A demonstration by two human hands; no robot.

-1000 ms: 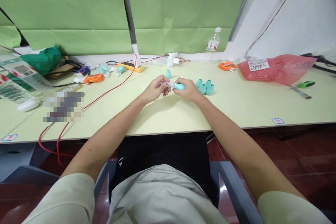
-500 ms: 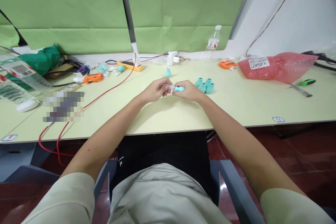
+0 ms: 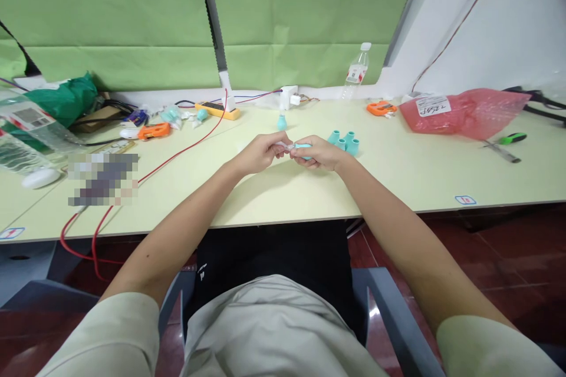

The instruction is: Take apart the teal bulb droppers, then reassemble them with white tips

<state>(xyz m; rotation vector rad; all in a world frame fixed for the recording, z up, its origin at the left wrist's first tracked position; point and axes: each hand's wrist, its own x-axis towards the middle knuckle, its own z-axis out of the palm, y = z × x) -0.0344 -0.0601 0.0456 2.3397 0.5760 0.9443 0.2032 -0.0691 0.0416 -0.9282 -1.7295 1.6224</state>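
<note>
Above the middle of the table, my left hand (image 3: 259, 155) and my right hand (image 3: 325, 154) meet fingertip to fingertip. My left fingers are closed on a small clear plastic piece (image 3: 283, 145), partly hidden by them. My right hand grips a teal bulb-shaped piece (image 3: 303, 145), its thumb and fingers covering much of it. The two pieces come together between the hands; whether they are joined I cannot tell. Beyond the hands stands a single teal bottle-shaped piece (image 3: 282, 122). Several more teal pieces (image 3: 352, 145) stand clustered just right of my right hand.
Orange tools lie left (image 3: 154, 131) and right (image 3: 381, 108). A clear bottle (image 3: 357, 70) stands at the back. A red plastic bag (image 3: 469, 112) and a green-handled tool (image 3: 513, 139) lie right. A red cable (image 3: 181, 153) crosses the left side.
My right hand has turned slightly, and its fingers now show below the teal piece, covering more of it. My left hand keeps its pinch. The whole view has shifted a little.
</note>
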